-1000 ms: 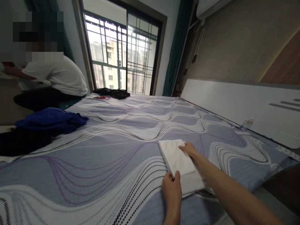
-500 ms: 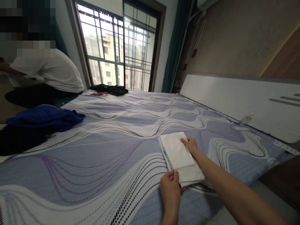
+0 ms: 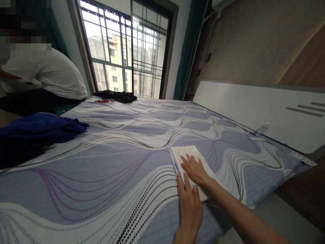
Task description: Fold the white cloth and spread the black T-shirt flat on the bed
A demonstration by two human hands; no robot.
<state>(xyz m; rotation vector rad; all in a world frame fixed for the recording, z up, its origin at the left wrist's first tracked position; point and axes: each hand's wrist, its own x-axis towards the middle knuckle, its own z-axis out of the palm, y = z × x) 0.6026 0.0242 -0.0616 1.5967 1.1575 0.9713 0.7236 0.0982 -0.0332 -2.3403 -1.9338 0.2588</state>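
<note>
Shifted from pinching its edges, the right hand [image 3: 195,170] and left hand [image 3: 190,202] rest open-fingered on a white cloth [image 3: 185,152], layered beneath the fingertips, largely folded; any remaining folds are unclear.

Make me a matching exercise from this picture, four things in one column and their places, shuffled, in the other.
Things:
1. Folded white cloth
2. Clear plastic bottle
3. Blue garment
4. Black fabric bundle

Places:
A. Beside the white headboard
B. At the picture's left edge
C. In front of the window
D. Under the flat right hand

Pairs: 1-D, 2-A, 3-B, 4-C
</note>
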